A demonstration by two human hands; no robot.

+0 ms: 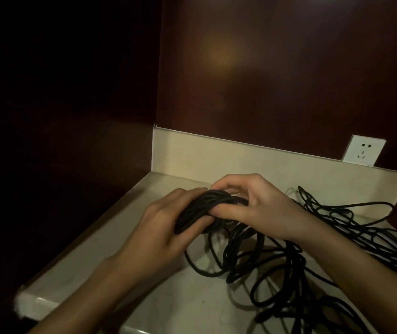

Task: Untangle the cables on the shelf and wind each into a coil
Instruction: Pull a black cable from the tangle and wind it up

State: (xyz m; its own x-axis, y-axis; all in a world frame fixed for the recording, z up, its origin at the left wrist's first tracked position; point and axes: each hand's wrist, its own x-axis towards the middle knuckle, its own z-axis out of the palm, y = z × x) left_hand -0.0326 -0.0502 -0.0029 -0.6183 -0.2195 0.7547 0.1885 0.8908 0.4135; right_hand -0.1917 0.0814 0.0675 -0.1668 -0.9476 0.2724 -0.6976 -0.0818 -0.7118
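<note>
Two bare hands meet over the pale shelf (110, 239), and you hold one bundle of black cable (207, 208) between them. No brand, label or readable writing shows anywhere; the white wall socket (363, 150) at the back right carries only its dark pin slots.

Your left hand (166, 227) wraps around the bundle from the left, fingers curled under it and thumb along its near side. Your right hand (252, 203) closes on the bundle's right end, thumb pressing from below and fingers arched over the top. The bundle is a thick bunch of parallel strands, matte and round in section, lifted just above the shelf near its middle.

From under your right hand the strands run down into the loose cable tangle (313, 256), which sprawls over the right half of the shelf in overlapping loops. How many separate cables lie there cannot be told. Thin loops reach back to the low upstand (216, 153) behind it, and more spill toward the near right edge.

Smooth and stone-like, the shelf has a faint sheen, a raised lip along its left side and a squared near-left corner. Dark reddish-brown panels (289, 80) rise behind it, glossy, with a soft amber glare.
</note>
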